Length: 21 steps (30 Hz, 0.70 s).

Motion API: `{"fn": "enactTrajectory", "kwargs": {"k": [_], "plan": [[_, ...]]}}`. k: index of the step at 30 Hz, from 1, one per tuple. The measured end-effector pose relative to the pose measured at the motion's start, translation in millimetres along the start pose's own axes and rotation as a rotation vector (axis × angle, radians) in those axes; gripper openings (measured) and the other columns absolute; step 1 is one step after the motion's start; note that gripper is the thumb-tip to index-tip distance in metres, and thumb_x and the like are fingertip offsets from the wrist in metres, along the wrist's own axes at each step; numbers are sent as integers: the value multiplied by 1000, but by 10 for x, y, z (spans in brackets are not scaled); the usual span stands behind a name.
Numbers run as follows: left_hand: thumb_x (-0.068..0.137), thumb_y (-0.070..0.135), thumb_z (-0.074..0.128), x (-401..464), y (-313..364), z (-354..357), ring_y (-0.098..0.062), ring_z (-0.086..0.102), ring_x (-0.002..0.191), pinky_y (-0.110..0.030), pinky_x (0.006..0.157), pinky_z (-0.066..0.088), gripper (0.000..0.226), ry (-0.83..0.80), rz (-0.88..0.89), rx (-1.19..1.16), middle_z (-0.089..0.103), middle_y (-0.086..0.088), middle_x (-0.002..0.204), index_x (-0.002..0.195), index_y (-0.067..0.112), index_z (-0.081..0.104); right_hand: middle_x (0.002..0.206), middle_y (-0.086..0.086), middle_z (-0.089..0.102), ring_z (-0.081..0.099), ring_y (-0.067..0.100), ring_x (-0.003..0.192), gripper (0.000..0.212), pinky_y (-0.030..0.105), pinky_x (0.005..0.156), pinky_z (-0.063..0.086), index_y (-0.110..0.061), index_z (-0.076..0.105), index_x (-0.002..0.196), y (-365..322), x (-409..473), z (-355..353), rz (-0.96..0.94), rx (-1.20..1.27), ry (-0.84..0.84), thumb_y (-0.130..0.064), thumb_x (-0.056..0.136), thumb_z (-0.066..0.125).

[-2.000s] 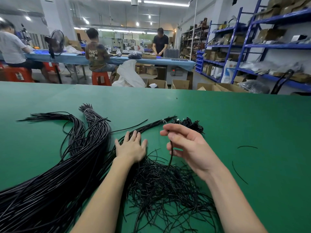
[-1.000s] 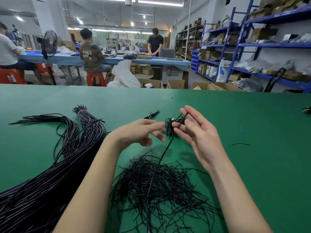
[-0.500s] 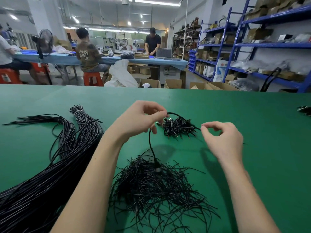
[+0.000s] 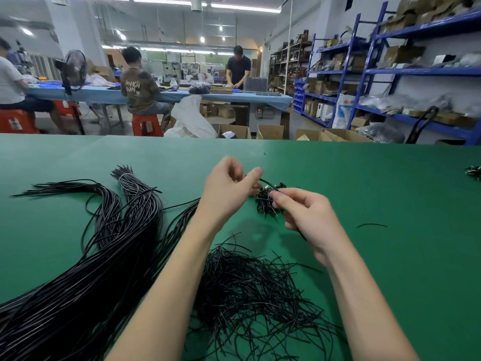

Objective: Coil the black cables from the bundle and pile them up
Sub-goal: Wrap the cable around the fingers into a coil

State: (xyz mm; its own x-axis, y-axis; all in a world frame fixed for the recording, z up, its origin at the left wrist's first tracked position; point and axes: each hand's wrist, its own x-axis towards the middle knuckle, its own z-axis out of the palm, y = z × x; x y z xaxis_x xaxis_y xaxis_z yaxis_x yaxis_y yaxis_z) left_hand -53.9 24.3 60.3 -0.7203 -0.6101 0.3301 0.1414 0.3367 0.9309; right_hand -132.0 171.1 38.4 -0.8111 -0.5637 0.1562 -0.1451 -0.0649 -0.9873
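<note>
- We see our left hand (image 4: 229, 188) raised above the green surface (image 4: 364, 183), forearm rising from the lower middle of the view; its fingers are curled and the thumb and forefinger pinch one end of a single black cable (image 4: 269, 184).
- Our right hand (image 4: 307, 217) sits just right of it, a little lower and nearer to us, back of the hand facing us; its grip is closed too, fingertips pinching the same cable, whose tail shows below the palm.
- The two hands are close together but not touching, the short span of cable bridging them.
- Just behind that span lies one small pile of coiled cables (image 4: 266, 203) on the surface, partly hidden by the right fingers.
- One loose heap of short cut cables (image 4: 250, 290) lies on the surface between our forearms, strands spreading out in all directions.
- One long bundle of black cables (image 4: 86, 277) sweeps from the lower left corner toward the far middle, splitting into two fanned ends; one end is tied with a pale band.
- One stray cable piece (image 4: 372, 225) lies alone to the right, well apart from the hands.
- Another small dark cluster (image 4: 473, 173) sits at the far right edge; we cannot tell what it holds.
- Beyond the surface we count three people at a blue-covered bench (image 4: 104, 93), and blue shelving (image 4: 390, 71) along the right.
</note>
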Motion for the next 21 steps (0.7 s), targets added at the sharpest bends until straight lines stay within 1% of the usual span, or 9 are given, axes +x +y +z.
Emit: {"fn": "enactTrajectory", "kwargs": {"k": [2, 3, 4, 6, 8, 12, 15, 18, 21], "plan": [[99, 60, 45, 8, -7, -35, -25, 74, 92, -43, 90, 59, 62, -254, -190, 191, 75, -1, 74, 67, 13, 69, 68, -10, 66, 42, 3, 50, 14, 16, 51, 37, -15, 77, 94, 42, -2, 10, 9, 18, -38, -19, 97, 64], [98, 70, 28, -3, -25, -43, -23, 73, 99, -37, 92, 57, 79, -429, -298, 236, 78, -2, 83, 71, 14, 77, 67, -11, 65, 42, 2, 50, 15, 14, 49, 36, -15, 77, 95, 47, -6, 13, -5, 10, -56, -19, 99, 63], [96, 75, 16, -11, -55, -39, -19, 70, 108, -32, 95, 54, 88, -565, -386, 227, 78, -3, 99, 84, 16, 81, 67, -12, 65, 43, 0, 48, 15, 12, 48, 35, -15, 76, 98, 48, -15, 18, -20, 6, -85, -20, 100, 62], [93, 78, 12, -22, -143, -12, -17, 58, 128, -33, 110, 43, 91, -654, -464, 113, 66, -6, 132, 120, 15, 72, 67, -12, 63, 41, 1, 46, 14, 13, 45, 32, -17, 74, 100, 56, -35, 11, -39, 21, -184, -20, 101, 61], [94, 77, 17, -18, -213, 41, -16, 49, 137, -36, 119, 31, 90, -590, -455, -96, 54, -6, 147, 137, 10, 58, 65, -8, 58, 38, 5, 48, 15, 15, 45, 30, -24, 76, 95, 61, -42, -56, -44, -49, -315, -24, 100, 62], [104, 56, 29, 51, -270, 49, -13, 54, 132, -33, 110, 41, 60, -317, -387, -582, 62, -1, 139, 139, 15, 55, 61, -5, 52, 35, 7, 50, 14, 17, 45, 25, -25, 76, 90, 69, -68, -265, -30, -139, -564, -38, 87, 70], [109, 44, 21, 63, -312, -24, -15, 56, 131, -33, 112, 42, 55, -287, -309, -677, 65, -3, 135, 135, 12, 57, 62, -2, 52, 33, 9, 52, 23, 21, 46, 21, -24, 76, 90, 99, -73, -387, 33, -178, -639, -44, 79, 73], [109, 43, 15, 46, -305, -44, -17, 56, 132, -34, 113, 41, 60, -333, -287, -708, 62, -8, 138, 137, 8, 55, 63, 0, 56, 33, 8, 48, 9, 18, 45, 23, -24, 78, 89, 145, -55, -456, 82, -261, -612, -32, 89, 73], [109, 46, 13, 24, -276, -3, -18, 51, 136, -35, 116, 37, 63, -381, -248, -762, 58, -9, 143, 140, 7, 52, 67, 3, 63, 38, 9, 48, 13, 16, 45, 28, -23, 79, 90, 191, -68, -458, 126, -292, -631, -25, 96, 68]]}}
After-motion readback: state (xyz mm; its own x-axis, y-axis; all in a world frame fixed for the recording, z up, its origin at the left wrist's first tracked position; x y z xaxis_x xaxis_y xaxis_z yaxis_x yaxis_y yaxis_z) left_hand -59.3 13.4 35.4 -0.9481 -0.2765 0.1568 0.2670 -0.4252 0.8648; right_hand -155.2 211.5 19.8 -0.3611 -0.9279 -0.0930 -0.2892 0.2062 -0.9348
